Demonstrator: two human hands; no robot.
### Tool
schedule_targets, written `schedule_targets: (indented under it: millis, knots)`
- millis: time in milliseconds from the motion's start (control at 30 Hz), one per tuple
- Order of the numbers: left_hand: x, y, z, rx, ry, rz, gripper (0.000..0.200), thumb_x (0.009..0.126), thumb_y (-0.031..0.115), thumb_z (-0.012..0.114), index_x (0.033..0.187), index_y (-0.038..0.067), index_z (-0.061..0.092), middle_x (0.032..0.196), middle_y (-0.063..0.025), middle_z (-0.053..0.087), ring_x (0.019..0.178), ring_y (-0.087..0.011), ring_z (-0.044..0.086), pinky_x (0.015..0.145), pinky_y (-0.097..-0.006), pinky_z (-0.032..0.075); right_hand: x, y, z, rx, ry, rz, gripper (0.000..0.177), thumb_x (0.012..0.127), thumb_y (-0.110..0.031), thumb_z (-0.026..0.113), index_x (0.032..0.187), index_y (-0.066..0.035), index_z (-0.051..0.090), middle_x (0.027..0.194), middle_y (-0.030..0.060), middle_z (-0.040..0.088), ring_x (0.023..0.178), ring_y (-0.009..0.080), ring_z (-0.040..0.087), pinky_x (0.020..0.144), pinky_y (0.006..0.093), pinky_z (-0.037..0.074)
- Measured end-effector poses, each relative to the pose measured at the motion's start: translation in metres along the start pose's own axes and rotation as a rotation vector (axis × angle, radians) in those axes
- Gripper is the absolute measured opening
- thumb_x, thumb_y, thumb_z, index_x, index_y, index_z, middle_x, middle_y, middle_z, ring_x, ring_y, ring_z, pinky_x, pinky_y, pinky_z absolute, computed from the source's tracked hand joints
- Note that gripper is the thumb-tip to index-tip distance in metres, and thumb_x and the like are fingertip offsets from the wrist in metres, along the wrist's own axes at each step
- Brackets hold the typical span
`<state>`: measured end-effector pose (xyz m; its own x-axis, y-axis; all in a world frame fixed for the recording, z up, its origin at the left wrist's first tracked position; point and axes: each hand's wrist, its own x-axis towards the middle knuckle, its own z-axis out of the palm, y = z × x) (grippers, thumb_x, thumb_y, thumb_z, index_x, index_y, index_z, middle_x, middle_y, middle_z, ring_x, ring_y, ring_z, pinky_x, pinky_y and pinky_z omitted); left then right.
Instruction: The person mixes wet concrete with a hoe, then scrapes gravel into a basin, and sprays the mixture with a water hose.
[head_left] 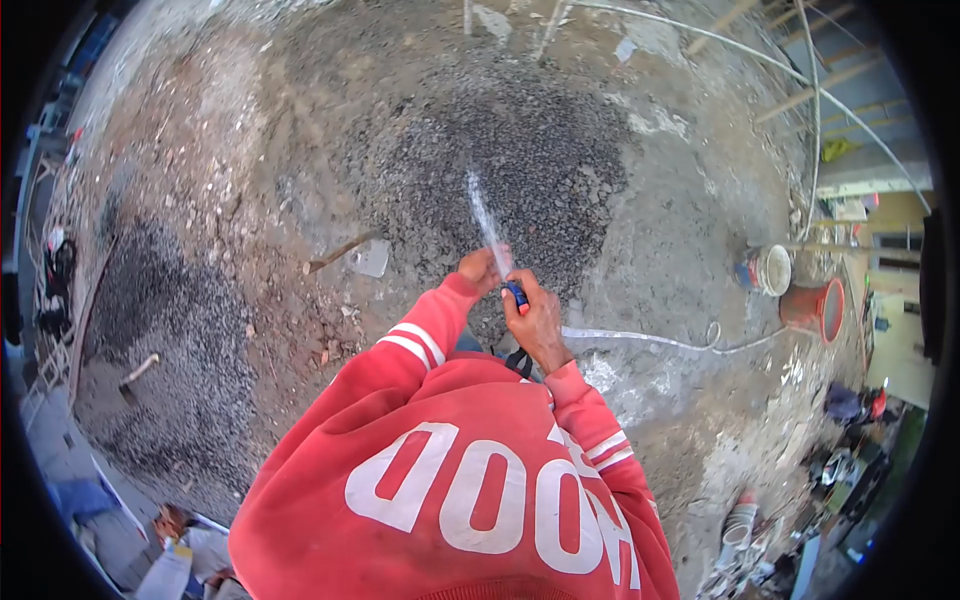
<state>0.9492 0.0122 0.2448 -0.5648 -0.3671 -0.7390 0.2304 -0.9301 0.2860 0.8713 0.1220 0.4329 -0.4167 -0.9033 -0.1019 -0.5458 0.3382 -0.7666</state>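
My right hand (536, 318) is wrapped round a blue and black hose nozzle (516, 296). A jet of water (482, 213) sprays from it toward dark wet gravel (540, 150). My left hand (484, 267) is beside the jet, just left of the nozzle; its fingers are blurred by the water, and whether they hold anything cannot be made out. A pale hose (650, 337) runs to the right from near my right hand.
A wooden-handled shovel (342, 252) lies left of the gravel. At right are a white bucket (772, 270) and an orange bucket (815, 309). Another gravel pile (170, 340) with a handled tool (140, 370) is at left. Poles stand at upper right.
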Motion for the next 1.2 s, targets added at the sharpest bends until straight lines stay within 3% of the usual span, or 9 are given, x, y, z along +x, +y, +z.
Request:
schedule_targets:
  millis: [200,367,433,700,867,900,1000,1033,1200]
  knots:
    - [0.005,0.027,-0.005,-0.235,-0.111,0.131,0.017,0.094,0.013,0.050,0.104,0.003,0.058,0.083,-0.0046,0.058,0.068,-0.0127,0.057,0.057,-0.0221,0.049,0.008,-0.010,0.010,0.033,-0.021,-0.081,0.018,0.083,-0.016,0.061,0.099,-0.011,0.054,0.063,0.0189,0.059,0.061,0.0405,0.061,0.054,0.0469,0.045]
    - [-0.020,0.039,-0.070,-0.117,0.264,0.208,0.011,0.089,0.015,0.058,0.095,0.007,0.062,0.075,-0.0039,0.059,0.062,-0.0122,0.056,0.051,-0.0243,0.045,0.020,-0.024,0.007,0.035,-0.045,-0.113,0.017,0.084,-0.014,0.060,0.099,-0.010,0.054,0.063,0.0190,0.058,0.060,0.0398,0.060,0.053,0.0451,0.045]
    - [-0.036,0.033,-0.093,0.028,0.524,0.175,0.011,0.088,0.017,0.059,0.092,0.007,0.063,0.069,-0.0045,0.058,0.055,-0.0142,0.055,0.047,-0.0257,0.043,0.024,-0.027,0.007,0.047,-0.076,-0.108,0.017,0.084,-0.014,0.060,0.100,-0.010,0.054,0.062,0.0188,0.058,0.059,0.0390,0.060,0.053,0.0444,0.044]
    - [-0.013,-0.076,-0.339,1.010,0.564,0.132,0.011,0.087,0.013,0.054,0.089,0.003,0.057,0.065,-0.0095,0.059,0.046,-0.0175,0.054,0.037,-0.0312,0.041,0.035,-0.043,0.011,0.035,-0.064,-0.143,0.017,0.084,-0.014,0.061,0.099,-0.009,0.054,0.062,0.0182,0.057,0.058,0.0383,0.060,0.053,0.0446,0.044]
    - [-0.085,-0.054,-0.238,0.803,0.634,-0.093,0.014,0.086,0.014,0.057,0.094,0.003,0.060,0.070,-0.0111,0.065,0.047,-0.0182,0.060,0.038,-0.0313,0.045,0.041,-0.037,0.016,0.025,-0.044,-0.118,0.017,0.084,-0.015,0.061,0.098,-0.008,0.055,0.062,0.0181,0.058,0.059,0.0392,0.060,0.053,0.0448,0.045]
    - [-0.087,-0.055,-0.228,0.874,0.708,-0.105,0.025,0.085,0.023,0.061,0.102,0.006,0.065,0.080,-0.0096,0.070,0.067,-0.0196,0.068,0.061,-0.0359,0.055,0.042,-0.031,0.020,0.022,-0.034,-0.118,0.017,0.084,-0.015,0.061,0.098,-0.008,0.055,0.062,0.0181,0.058,0.059,0.0393,0.060,0.053,0.0447,0.045]
    - [-0.060,-0.061,-0.240,0.954,0.669,-0.032,0.028,0.085,0.024,0.062,0.105,0.004,0.065,0.076,-0.0105,0.069,0.062,-0.0183,0.067,0.059,-0.0346,0.055,0.043,-0.027,0.021,0.002,-0.035,-0.094,0.016,0.084,-0.014,0.060,0.098,-0.008,0.055,0.063,0.0186,0.058,0.059,0.0393,0.060,0.054,0.0448,0.045]
    - [-0.060,-0.055,-0.225,0.865,0.652,0.033,0.018,0.085,0.017,0.060,0.097,0.004,0.064,0.072,-0.0087,0.066,0.049,-0.0164,0.061,0.042,-0.0293,0.047,0.043,-0.025,0.022,0.005,-0.027,-0.082,0.016,0.084,-0.014,0.060,0.098,-0.008,0.056,0.065,0.0186,0.059,0.060,0.0391,0.061,0.054,0.0448,0.045]
    - [-0.039,-0.030,-0.199,0.846,0.605,0.118,0.016,0.086,0.017,0.059,0.094,0.004,0.065,0.071,-0.0079,0.066,0.050,-0.0159,0.061,0.044,-0.0294,0.049,0.045,-0.019,0.026,0.008,-0.018,-0.072,0.016,0.084,-0.014,0.060,0.098,-0.009,0.056,0.067,0.0183,0.060,0.062,0.0387,0.061,0.056,0.0448,0.045]
